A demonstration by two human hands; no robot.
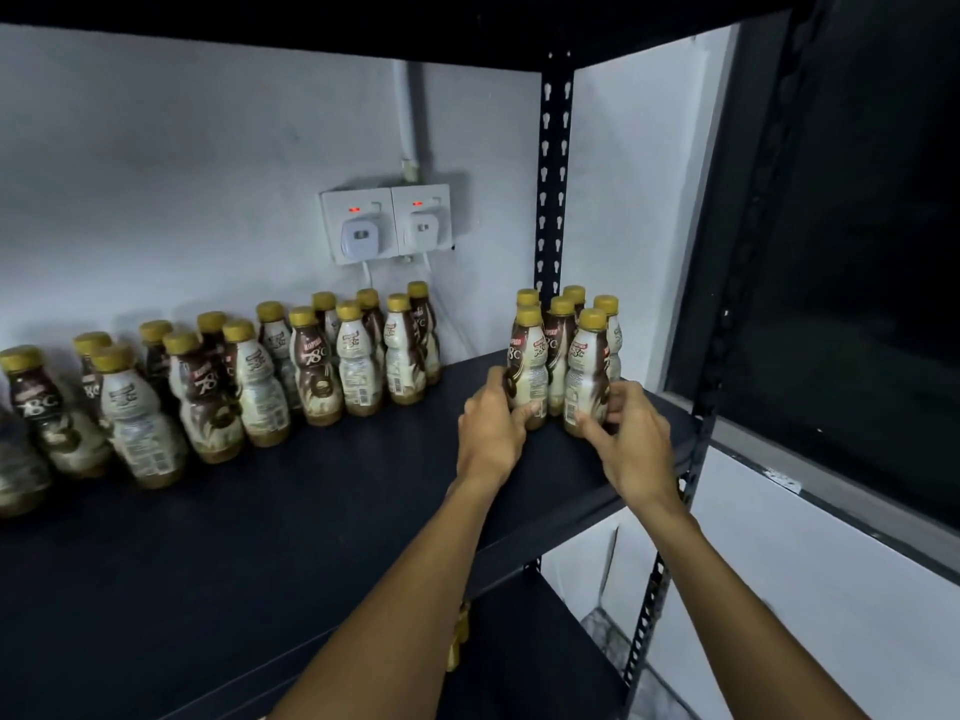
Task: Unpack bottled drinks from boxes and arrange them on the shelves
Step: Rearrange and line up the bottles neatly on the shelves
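A cluster of several coffee bottles (567, 350) with gold caps and brown-and-cream labels stands at the right end of the dark shelf (291, 511). My left hand (491, 433) grips the base of the front left bottle (529, 371) of that cluster. My right hand (626, 439) grips the base of the front right bottle (587, 376). A long double row of the same bottles (249, 376) runs along the back wall from the far left to the middle.
Two wall sockets with white plugs (387, 223) sit behind the bottles. A perforated black upright (553, 189) stands behind the cluster, another (696, 459) at the shelf's front right corner. A lower shelf (519, 657) and a dark window (857, 252) lie to the right.
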